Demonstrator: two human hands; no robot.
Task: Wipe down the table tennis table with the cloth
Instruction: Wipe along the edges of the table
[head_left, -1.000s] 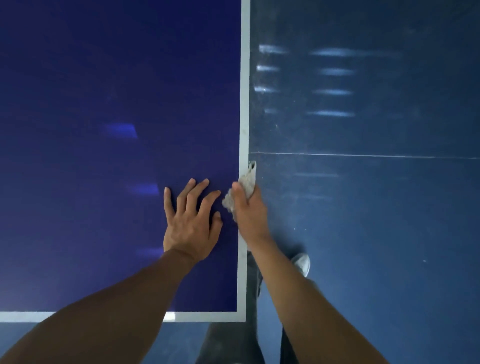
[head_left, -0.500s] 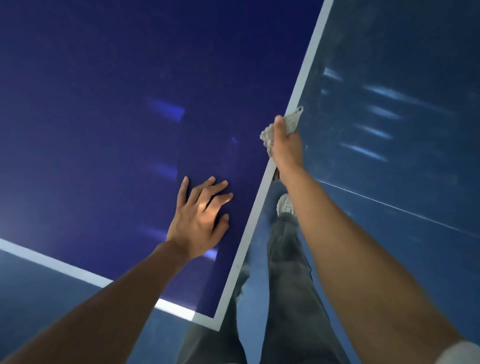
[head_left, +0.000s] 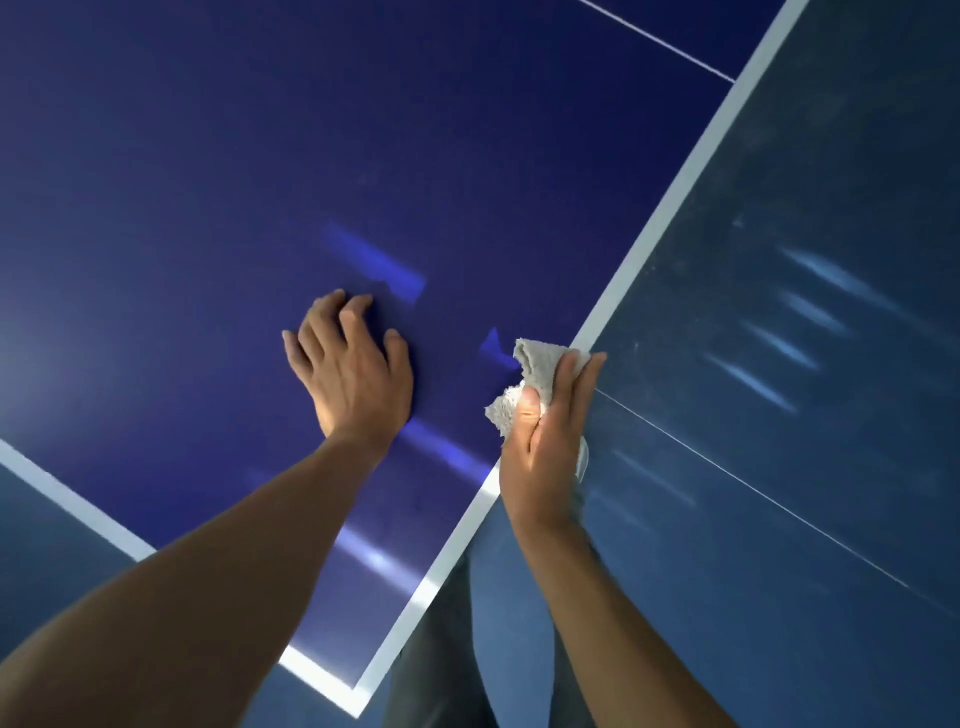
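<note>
The dark blue table tennis table (head_left: 208, 182) fills the left and middle of the view, with a white border line (head_left: 670, 208) along its right side edge. My right hand (head_left: 545, 447) is shut on a crumpled grey-white cloth (head_left: 535, 369), held against that side edge near the table's corner. My left hand (head_left: 353, 369) rests on the tabletop just left of the cloth, fingers slightly curled, holding nothing.
A blue-grey floor (head_left: 805, 415) with a thin white line and light reflections lies to the right of the table. My grey trouser legs (head_left: 441, 649) stand by the table's near corner (head_left: 358, 706). A thin white centre line (head_left: 665, 41) crosses the tabletop at top.
The view has tilted and shifted along the table. My right hand with the cloth has slid back along the side edge toward the corner. My left hand has curled its fingers on the tabletop.
</note>
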